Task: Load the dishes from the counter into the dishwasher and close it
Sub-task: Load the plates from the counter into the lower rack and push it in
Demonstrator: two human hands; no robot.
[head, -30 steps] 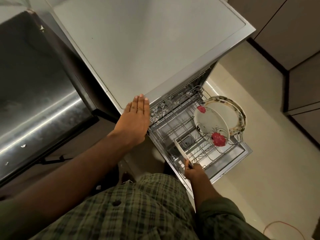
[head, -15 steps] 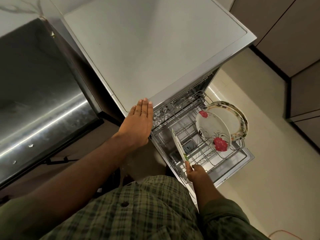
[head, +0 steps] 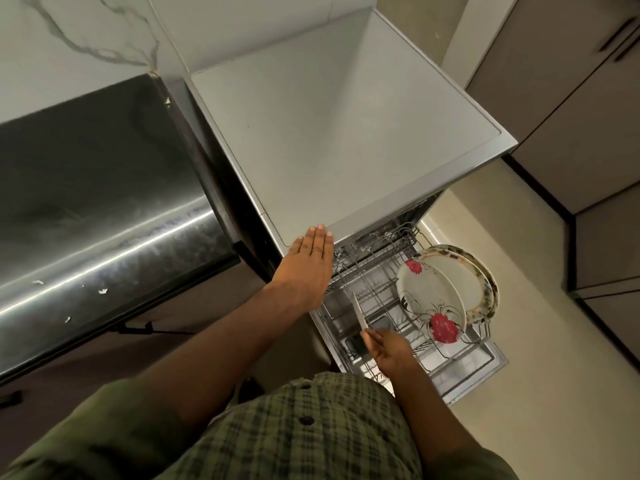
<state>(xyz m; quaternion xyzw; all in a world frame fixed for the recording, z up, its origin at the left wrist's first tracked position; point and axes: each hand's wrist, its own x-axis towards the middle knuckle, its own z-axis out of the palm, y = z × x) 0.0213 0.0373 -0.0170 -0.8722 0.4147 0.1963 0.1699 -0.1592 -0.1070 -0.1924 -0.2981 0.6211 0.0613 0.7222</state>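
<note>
From the head camera, your left hand lay flat, fingers straight and together, on the front corner of the dishwasher's grey top surface. Your right hand reached down into the pulled-out lower rack and pinched the near edge of a small white plate, which stood on edge among the wire tines at the left part of the rack. Further right in the same rack, a white plate with red flowers leaned upright, and just behind it, touching or nearly so, stood a larger plate with a patterned rim. The dishwasher door was down and open beneath the rack, over the beige floor. To your left sat a steel counter with a few white flecks near its front edge, against a marble-patterned wall. Brown cabinets stood at the right. Your green checked shirt filled the bottom of the view
</note>
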